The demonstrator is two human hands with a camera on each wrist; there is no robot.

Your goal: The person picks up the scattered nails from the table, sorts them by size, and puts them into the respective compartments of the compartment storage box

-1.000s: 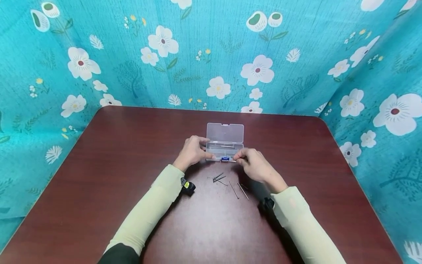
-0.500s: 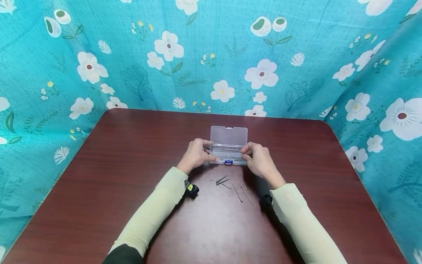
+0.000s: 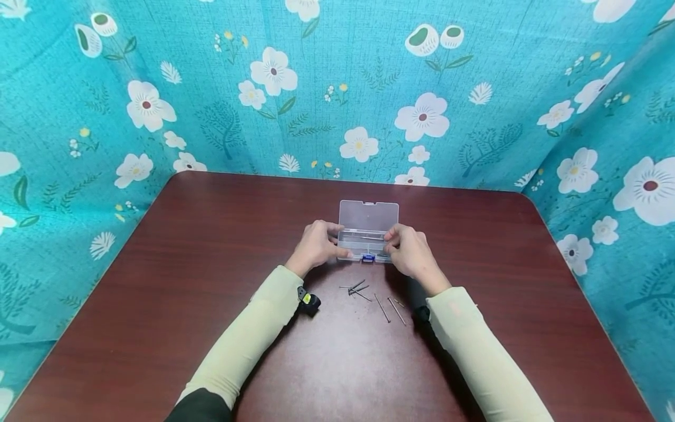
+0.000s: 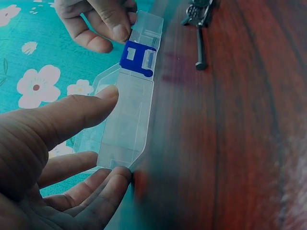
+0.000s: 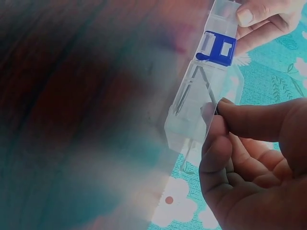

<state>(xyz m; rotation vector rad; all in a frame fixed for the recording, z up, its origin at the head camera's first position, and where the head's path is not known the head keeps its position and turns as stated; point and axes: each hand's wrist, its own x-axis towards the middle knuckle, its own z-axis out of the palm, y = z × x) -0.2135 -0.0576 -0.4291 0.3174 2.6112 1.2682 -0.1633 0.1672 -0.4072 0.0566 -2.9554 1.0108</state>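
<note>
No text, brand, number or sign can be read in the 3 views, neither on the clear box (image 3: 361,239) and its blue latch (image 3: 368,258) near the head view's centre nor on the black wrist device (image 3: 311,304) lower left of them.

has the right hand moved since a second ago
Yes: against the blue latch, the right hand has shifted farther back and slightly right.

Clear plastic box (image 4: 127,115), lid (image 3: 369,216) raised, blue front latch (image 4: 136,59), nails inside (image 5: 185,91), loose nails (image 3: 382,308) in front
</note>
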